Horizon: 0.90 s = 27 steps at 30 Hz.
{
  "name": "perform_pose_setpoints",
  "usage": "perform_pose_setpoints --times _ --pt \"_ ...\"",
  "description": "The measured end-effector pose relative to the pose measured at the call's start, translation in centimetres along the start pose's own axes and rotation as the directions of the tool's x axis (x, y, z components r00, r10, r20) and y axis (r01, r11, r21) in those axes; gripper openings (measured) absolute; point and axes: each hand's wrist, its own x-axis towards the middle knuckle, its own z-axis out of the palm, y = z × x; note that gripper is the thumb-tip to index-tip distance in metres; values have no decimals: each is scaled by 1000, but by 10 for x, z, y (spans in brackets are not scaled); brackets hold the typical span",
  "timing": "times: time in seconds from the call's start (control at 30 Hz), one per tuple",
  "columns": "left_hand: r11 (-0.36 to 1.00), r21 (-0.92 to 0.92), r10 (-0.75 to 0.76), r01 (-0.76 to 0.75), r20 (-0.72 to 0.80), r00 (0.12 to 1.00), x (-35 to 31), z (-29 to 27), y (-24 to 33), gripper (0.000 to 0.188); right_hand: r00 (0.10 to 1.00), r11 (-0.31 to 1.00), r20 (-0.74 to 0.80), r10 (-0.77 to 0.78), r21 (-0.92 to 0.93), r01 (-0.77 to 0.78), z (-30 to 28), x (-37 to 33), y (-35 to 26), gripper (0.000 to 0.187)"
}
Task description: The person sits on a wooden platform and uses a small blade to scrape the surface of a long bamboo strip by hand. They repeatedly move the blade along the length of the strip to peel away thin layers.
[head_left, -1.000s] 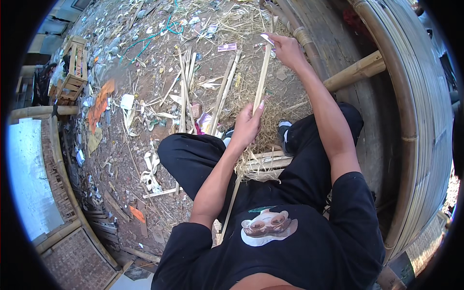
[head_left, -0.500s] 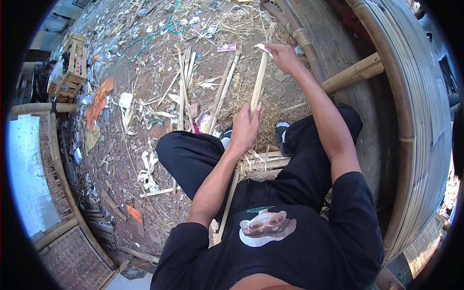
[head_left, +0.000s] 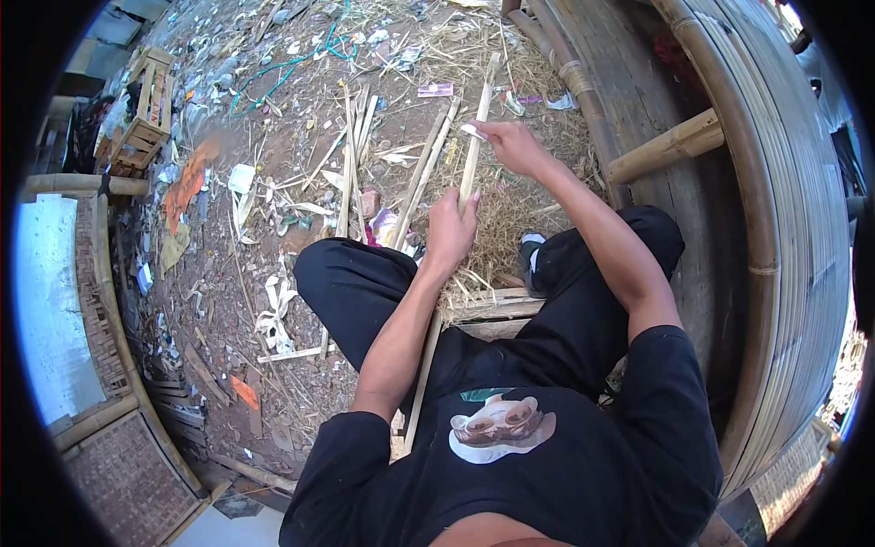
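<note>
My left hand (head_left: 451, 226) is closed around a long, pale bamboo strip (head_left: 471, 164), which slants up and away from me. Farther along it, my right hand (head_left: 515, 148) pinches a small white piece (head_left: 473, 130) that lies against the strip; whether this is cloth, paper or a blade cannot be made out. Below my left wrist a pale length (head_left: 424, 383) runs down past my lap, seemingly the same strip, though my arm hides the join. Between my legs, shavings (head_left: 483, 260) lie over a low slatted wooden piece (head_left: 497, 304).
Several loose bamboo strips (head_left: 427, 169) lie on the littered dirt ground ahead. To my right stands a bamboo platform (head_left: 770, 228) with a crossbar (head_left: 670, 146). A wooden crate (head_left: 146, 118) sits far left, and a woven bamboo panel (head_left: 132, 474) is at near left.
My right hand has come nearer along the strip with the white piece, closer to my left hand. My left hand and the strip have shifted slightly left.
</note>
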Motion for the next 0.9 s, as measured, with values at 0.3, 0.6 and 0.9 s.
perform_pose_setpoints --times 0.3,0.6,0.9 --pt "1000 -11 11 -11 -59 998 8 -1 5 30 993 994 100 -60 99 50 3 -10 -18 32" --pt "929 -324 -132 176 151 980 8 0 9 25 968 930 -12 253 279 -239 -41 12 -17 34" --pt "758 -565 -83 325 411 908 16 -10 8 28 935 756 -5 355 590 -284 -34 17 -16 37"
